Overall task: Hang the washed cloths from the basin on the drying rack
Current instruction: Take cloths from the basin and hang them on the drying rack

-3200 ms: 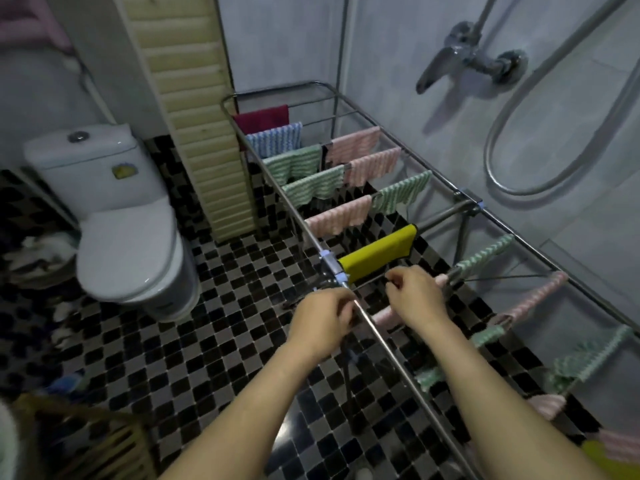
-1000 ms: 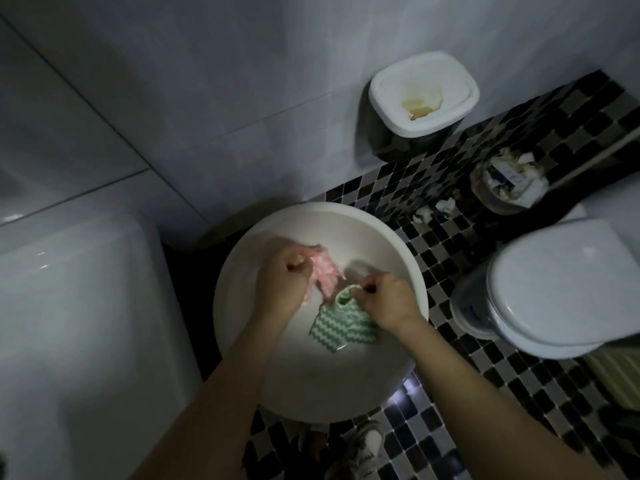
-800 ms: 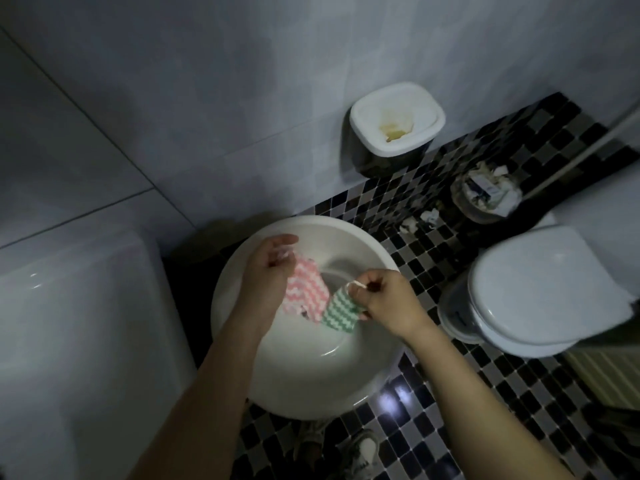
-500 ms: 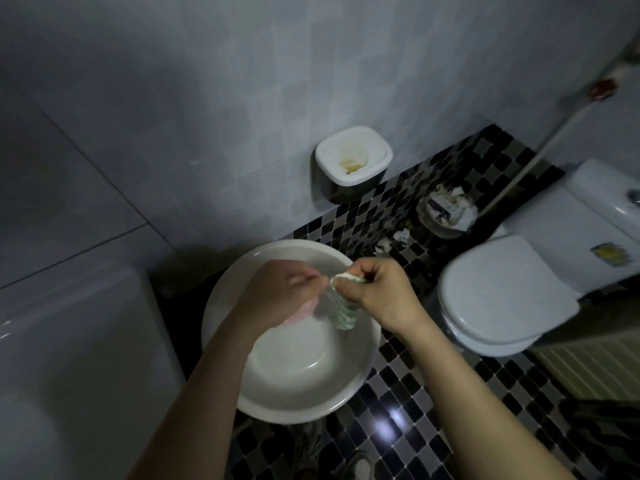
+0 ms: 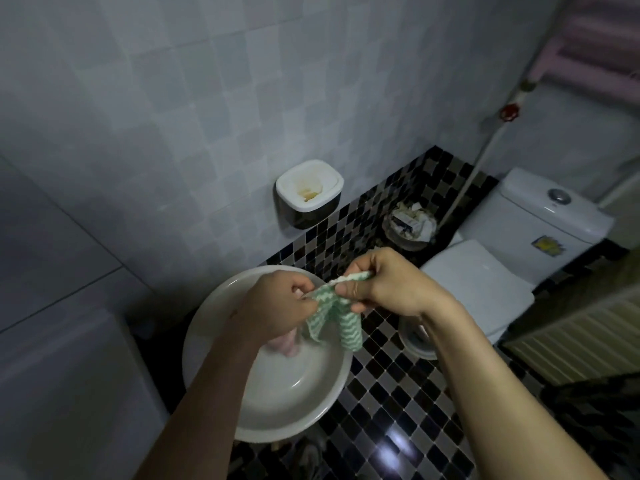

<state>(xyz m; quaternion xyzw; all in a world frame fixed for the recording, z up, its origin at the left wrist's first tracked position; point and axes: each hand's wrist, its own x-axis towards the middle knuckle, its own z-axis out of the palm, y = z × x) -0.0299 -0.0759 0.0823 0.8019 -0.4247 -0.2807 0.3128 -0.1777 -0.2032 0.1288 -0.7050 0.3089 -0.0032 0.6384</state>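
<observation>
Left hand and right hand pinch green cloth; left seemingly grips pink cloth.

The green cloth, white with green zigzag stripes, is hanging above the basin. Its top edge is being held between both hands: the right hand is pinching one end and the left hand is pinching the other. Its lower part is drooping in two folds over the basin's right rim. The pink cloth is dangling bunched from beneath the left hand, over the basin's inside. The basin, round, white and shallow, is sitting on the checkered floor.
</observation>
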